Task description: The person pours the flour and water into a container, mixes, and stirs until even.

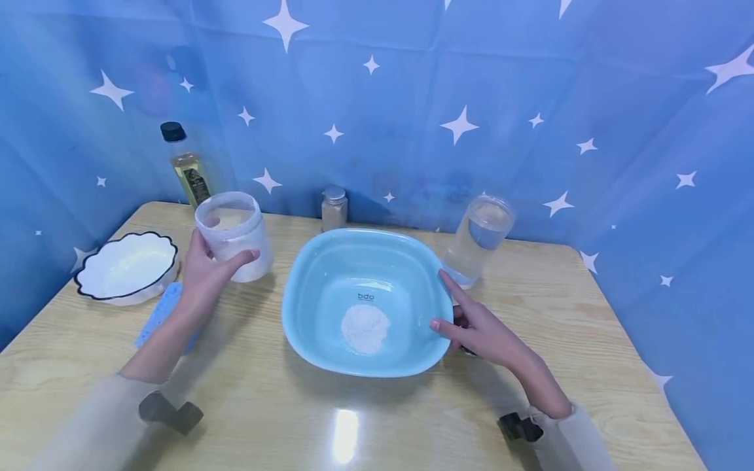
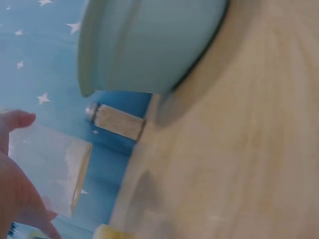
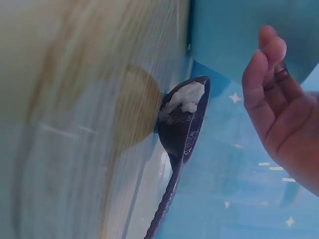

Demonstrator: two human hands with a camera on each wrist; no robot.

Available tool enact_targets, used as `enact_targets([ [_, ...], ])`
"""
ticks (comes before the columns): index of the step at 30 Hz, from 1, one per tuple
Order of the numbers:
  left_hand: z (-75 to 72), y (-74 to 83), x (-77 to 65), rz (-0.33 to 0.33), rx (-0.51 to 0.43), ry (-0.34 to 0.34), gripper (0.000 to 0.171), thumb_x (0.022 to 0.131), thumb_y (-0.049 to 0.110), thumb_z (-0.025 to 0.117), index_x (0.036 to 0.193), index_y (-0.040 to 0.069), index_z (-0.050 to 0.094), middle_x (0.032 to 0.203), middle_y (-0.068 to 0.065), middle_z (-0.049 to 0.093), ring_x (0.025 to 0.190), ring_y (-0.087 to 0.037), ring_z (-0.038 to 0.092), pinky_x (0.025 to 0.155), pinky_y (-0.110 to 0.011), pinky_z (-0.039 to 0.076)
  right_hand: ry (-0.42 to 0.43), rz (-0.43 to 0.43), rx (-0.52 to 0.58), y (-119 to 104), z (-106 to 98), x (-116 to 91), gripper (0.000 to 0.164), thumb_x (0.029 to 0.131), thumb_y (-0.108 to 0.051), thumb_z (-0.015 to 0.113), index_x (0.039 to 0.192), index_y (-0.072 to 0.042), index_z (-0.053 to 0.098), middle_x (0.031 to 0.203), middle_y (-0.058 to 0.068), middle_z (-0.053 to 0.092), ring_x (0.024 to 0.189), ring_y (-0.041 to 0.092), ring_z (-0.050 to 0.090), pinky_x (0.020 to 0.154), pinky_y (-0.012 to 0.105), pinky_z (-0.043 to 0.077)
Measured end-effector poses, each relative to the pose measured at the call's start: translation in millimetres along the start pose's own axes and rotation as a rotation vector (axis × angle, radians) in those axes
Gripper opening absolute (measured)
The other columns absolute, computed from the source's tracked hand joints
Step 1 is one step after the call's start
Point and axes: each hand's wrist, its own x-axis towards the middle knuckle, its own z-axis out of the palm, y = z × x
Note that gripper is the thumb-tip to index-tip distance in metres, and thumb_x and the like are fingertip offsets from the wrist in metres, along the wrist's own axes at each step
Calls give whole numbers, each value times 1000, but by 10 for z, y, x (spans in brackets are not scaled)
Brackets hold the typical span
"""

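My left hand (image 1: 206,268) grips a translucent wide-mouthed jar (image 1: 250,252), thumb across its front, raised off the table. That jar (image 2: 47,167) also shows in the left wrist view. A light-blue basin (image 1: 306,288) sits mid-table with a heap of white powder (image 1: 365,328) on its bottom. At the basin's right rim my right hand (image 1: 483,330) holds on, thumb over the edge, with other fingers curled outside. Below that hand, in the right wrist view, a dark spoon (image 3: 174,137) bearing white powder lies on the table beside the basin.
Behind the basin's right side stands a clear container of water (image 1: 480,239). A small silver-capped jar (image 1: 334,212) and a black-capped oil bottle (image 1: 191,173) line the back edge. Leftward are a scalloped white bowl (image 1: 132,265) and a blue sponge-like piece (image 1: 159,314) partly under my forearm.
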Motion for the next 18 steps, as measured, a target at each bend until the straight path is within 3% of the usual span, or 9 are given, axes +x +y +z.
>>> enact_targets([
  [8,111,-223,-23,-59,63,-29,96,76,35,75,146,9,15,144,-16,29,129,-33,30,104,-52,26,17,0,-47,-21,13,-22,84,92,-23,59,150,-21,-1,67,6,61,47,28,49,44,31,44],
  [13,177,-284,-36,-85,81,10,96,75,32,76,145,9,16,144,-17,29,129,-33,30,104,-50,26,18,-14,-43,-196,24,-47,82,92,-19,58,149,-9,0,63,6,59,45,20,46,43,29,43],
  [18,227,-354,-61,-105,112,5,99,74,28,77,146,8,13,143,-20,29,129,-35,30,104,-49,26,25,-30,-49,-343,27,-73,82,91,-17,59,148,-2,2,62,7,59,46,8,43,44,27,41],
])
